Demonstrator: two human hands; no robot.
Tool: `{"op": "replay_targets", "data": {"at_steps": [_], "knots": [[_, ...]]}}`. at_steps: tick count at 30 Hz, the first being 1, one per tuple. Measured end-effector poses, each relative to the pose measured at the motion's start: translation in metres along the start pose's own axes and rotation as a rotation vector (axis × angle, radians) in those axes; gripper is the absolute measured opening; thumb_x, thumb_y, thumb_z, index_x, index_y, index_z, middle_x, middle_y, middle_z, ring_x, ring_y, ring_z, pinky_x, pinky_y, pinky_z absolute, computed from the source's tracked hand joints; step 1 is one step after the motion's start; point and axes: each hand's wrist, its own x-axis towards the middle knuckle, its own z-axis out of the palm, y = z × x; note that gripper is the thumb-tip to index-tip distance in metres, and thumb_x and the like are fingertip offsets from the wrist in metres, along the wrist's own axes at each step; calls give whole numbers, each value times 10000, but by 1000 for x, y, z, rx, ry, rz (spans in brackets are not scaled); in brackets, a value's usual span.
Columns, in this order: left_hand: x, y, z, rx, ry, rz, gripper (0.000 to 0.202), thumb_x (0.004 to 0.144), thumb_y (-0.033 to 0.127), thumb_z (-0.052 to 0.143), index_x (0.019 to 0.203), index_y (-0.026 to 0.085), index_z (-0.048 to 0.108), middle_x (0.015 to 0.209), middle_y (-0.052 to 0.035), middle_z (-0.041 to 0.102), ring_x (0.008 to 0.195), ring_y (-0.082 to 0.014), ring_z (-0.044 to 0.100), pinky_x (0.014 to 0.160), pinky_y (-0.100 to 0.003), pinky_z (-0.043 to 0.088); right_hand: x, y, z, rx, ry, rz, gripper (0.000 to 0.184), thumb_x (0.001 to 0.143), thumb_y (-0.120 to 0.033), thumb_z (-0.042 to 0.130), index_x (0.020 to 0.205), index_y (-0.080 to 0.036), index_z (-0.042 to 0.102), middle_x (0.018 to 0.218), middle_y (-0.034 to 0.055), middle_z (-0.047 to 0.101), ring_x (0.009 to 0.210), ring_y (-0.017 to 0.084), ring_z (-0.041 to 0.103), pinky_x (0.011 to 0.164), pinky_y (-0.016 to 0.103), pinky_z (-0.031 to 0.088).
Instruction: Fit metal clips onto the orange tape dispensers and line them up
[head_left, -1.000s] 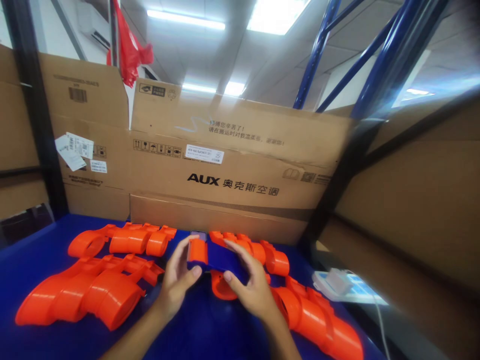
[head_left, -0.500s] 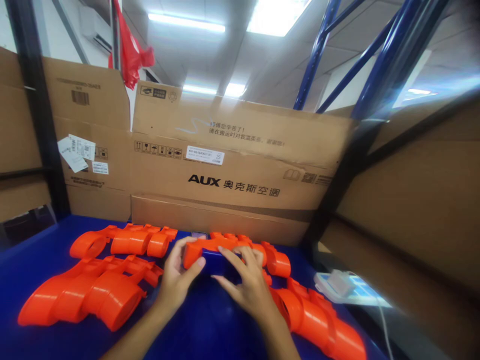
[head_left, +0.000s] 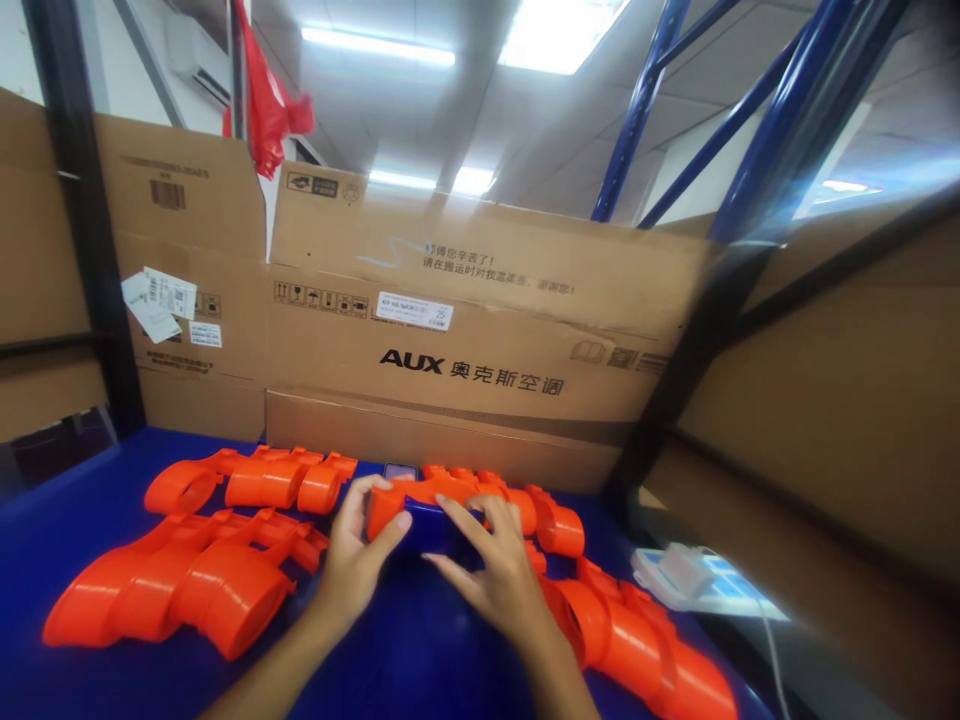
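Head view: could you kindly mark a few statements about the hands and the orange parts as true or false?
1. The left hand and the right hand hold one orange part. True.
2. The table is green. False: the table is blue.
3. The box behind the parts reads AUX. True.
4. A white adapter lies left of the hands. False: the adapter lies to their right.
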Motion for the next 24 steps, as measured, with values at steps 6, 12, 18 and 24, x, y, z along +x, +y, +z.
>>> {"op": "replay_targets", "data": {"at_steps": [6,12,18,24], "knots": [[3,-9,-4,40,76,-16,382,781,349,732,1097,239,548,1202,-99,687,1171,-295,630,1032,-470,448,1,-6,1,31,4,1,668,840,-408,739,1451,-339,479,1077,99,569,993,291,586,858,491,519],[4,-5,-2,-5,61,-28,417,790,352,737,1151,244,560,1228,-100,691,1184,-301,628,1046,-480,447,2,-9,0,85,-5,52,685,815,-396,767,1439,-340,492,1096,98,580,1022,298,589,908,519,504],[-7,-1,5,-114,-94,-40,682,807,381,733,1418,219,475,1367,-139,612,1258,-327,571,1051,-448,456,6,-13,1,373,97,246,649,835,-420,733,1425,-284,501,1242,110,618,1131,305,607,976,471,509],[-13,-3,6,84,-173,9,762,732,349,810,1425,244,512,1431,-143,555,1261,-347,551,1083,-491,423,0,-8,22,636,323,495,527,996,-530,414,1431,-243,490,1355,102,615,1266,287,566,1004,456,510]]}}
